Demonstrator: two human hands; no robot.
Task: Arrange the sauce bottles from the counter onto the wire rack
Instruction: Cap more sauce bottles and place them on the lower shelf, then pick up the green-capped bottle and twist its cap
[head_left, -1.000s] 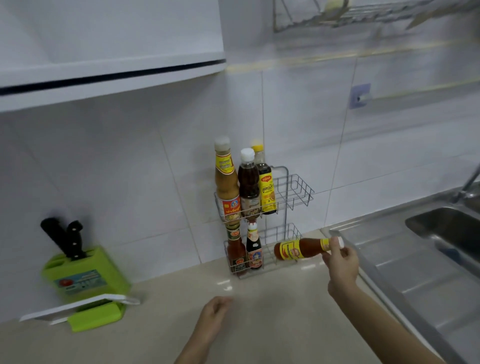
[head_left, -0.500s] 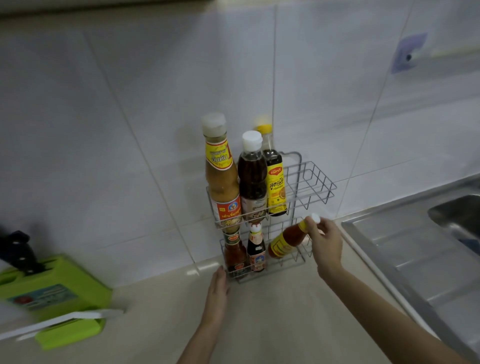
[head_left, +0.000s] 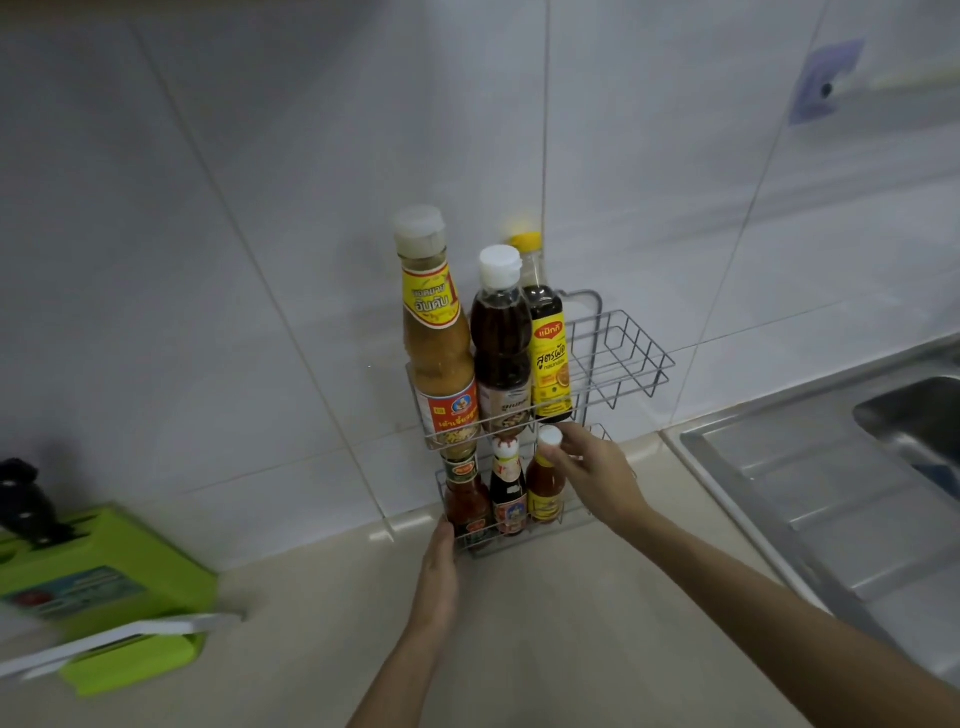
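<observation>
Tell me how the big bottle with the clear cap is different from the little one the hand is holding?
The big bottle stands on the wire rack's top shelf; the little bottle sits on the bottom one. The big bottle holds tan sauce, the little one orange-red. Only the little one is gripped, by the right hand. Both stand upright with yellow labels.

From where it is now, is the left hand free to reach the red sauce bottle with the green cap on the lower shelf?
Probably yes. The left hand rests at the wire rack's front-left corner, directly before the red sauce bottle with the green cap, with only low wires between. The right hand is busy further right.
</observation>
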